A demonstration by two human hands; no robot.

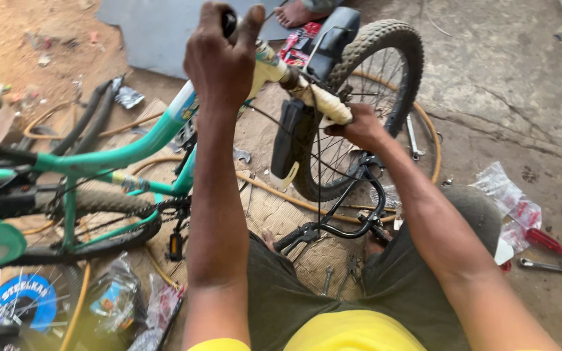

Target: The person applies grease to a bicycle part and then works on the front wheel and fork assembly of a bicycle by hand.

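A small teal bicycle [131, 153] lies tilted in front of me, its front wheel [365, 84] raised toward the upper right. My left hand [222, 62] is closed around the frame's upper end near the head tube. My right hand [359, 127] grips the cream-coloured fork leg [323, 101] beside the front tyre. A black fender [291, 140] hangs below the fork. The black handlebar [346, 221] rests low near my knees.
Wrenches [554, 266] and a red-handled tool [551, 244] lie on the concrete at right beside plastic packets [508, 198]. A spanner [413, 136] lies behind the wheel. Orange hose [274, 192] loops over cardboard. Another person's bare foot [297, 13] shows at top. Another wheel [21, 302] sits lower left.
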